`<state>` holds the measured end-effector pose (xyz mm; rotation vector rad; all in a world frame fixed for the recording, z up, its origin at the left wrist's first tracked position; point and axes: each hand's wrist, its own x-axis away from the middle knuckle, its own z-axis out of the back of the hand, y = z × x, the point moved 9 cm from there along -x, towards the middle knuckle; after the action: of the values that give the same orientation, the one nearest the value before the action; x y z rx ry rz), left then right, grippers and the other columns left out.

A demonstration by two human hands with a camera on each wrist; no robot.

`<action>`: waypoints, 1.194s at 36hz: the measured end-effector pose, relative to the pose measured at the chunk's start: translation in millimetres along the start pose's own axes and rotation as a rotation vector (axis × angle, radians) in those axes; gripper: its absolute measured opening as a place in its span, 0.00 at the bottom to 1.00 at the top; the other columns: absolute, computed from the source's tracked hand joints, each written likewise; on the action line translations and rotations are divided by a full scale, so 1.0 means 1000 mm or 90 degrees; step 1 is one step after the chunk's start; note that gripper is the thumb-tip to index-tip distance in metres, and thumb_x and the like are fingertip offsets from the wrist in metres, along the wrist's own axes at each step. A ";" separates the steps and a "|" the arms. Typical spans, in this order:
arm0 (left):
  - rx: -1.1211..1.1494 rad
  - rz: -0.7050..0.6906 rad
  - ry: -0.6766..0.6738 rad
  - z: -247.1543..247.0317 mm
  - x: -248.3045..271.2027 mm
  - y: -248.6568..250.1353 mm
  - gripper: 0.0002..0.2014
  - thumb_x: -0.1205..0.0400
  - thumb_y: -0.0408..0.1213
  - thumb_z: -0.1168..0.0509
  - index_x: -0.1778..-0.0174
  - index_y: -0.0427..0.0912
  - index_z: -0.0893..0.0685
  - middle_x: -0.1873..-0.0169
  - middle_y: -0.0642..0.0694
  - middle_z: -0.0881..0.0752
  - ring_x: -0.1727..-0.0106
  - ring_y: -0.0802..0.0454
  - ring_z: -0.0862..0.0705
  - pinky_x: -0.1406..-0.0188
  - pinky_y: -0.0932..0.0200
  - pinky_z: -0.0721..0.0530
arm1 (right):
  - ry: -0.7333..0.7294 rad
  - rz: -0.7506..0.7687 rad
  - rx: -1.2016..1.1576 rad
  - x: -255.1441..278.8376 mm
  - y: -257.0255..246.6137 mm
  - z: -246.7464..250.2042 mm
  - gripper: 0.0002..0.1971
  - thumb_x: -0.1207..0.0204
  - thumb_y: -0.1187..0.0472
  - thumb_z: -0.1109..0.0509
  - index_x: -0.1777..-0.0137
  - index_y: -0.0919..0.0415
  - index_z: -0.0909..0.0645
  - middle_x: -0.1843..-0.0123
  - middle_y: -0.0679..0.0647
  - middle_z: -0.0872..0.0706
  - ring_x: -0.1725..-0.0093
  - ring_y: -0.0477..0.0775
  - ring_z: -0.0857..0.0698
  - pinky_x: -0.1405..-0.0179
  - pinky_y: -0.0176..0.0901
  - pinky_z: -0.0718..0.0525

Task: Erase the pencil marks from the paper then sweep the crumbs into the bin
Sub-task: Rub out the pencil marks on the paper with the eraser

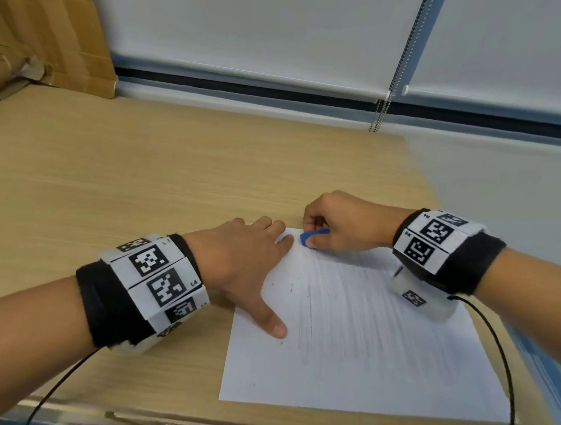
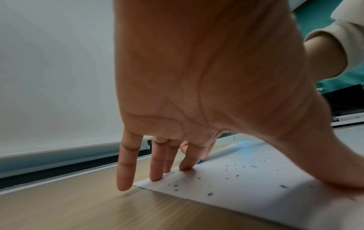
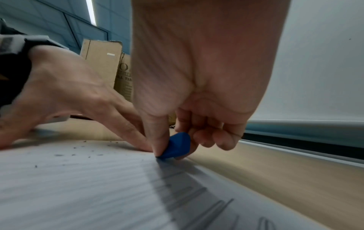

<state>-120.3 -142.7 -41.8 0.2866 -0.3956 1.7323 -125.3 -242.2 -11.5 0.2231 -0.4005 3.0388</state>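
Mid-erasing: right hand point(image 1: 341, 221) pinching blue eraser point(image 1: 312, 236) at paper's point(image 1: 377, 368) far edge, left hand point(image 1: 252, 260) flat, pencil marks point(image 3: 197, 194) and crumbs point(image 2: 226, 179) remaining, no bin visible.

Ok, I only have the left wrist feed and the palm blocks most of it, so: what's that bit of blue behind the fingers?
Observer: A blue eraser, pinched by the right hand near the far left corner of the paper.
Operator: Any pencil marks left?
Observer: Yes, grey strokes run across much of the sheet below the eraser.
Operator: Is a bin in sight?
Observer: No view shows one.
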 end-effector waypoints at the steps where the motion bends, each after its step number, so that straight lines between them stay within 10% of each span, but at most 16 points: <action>1: -0.006 0.002 -0.001 0.000 0.000 0.000 0.66 0.39 0.81 0.37 0.14 0.42 0.51 0.23 0.47 0.39 0.26 0.50 0.38 0.27 0.49 0.33 | 0.002 -0.002 0.006 0.002 -0.001 -0.002 0.07 0.24 0.56 0.29 0.57 0.60 0.17 0.61 0.51 0.14 0.65 0.48 0.20 0.65 0.40 0.21; 7: 0.007 -0.006 0.021 0.004 0.000 0.002 0.62 0.42 0.82 0.36 0.18 0.47 0.43 0.31 0.50 0.32 0.32 0.52 0.33 0.32 0.49 0.32 | -0.120 0.076 -0.019 0.029 -0.033 -0.025 0.06 0.23 0.56 0.30 0.57 0.58 0.17 0.67 0.49 0.17 0.72 0.43 0.25 0.72 0.32 0.25; 43: -0.018 0.009 -0.037 0.001 0.002 0.003 0.63 0.37 0.80 0.36 0.14 0.50 0.55 0.21 0.45 0.40 0.23 0.47 0.39 0.23 0.46 0.38 | -0.040 0.031 0.001 0.024 -0.019 -0.008 0.04 0.25 0.58 0.30 0.57 0.59 0.17 0.62 0.50 0.15 0.65 0.47 0.20 0.65 0.40 0.19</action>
<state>-123.6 -141.3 -40.4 0.3143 -0.4646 1.7333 -148.7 -220.8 -10.7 0.3145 -0.4143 3.0864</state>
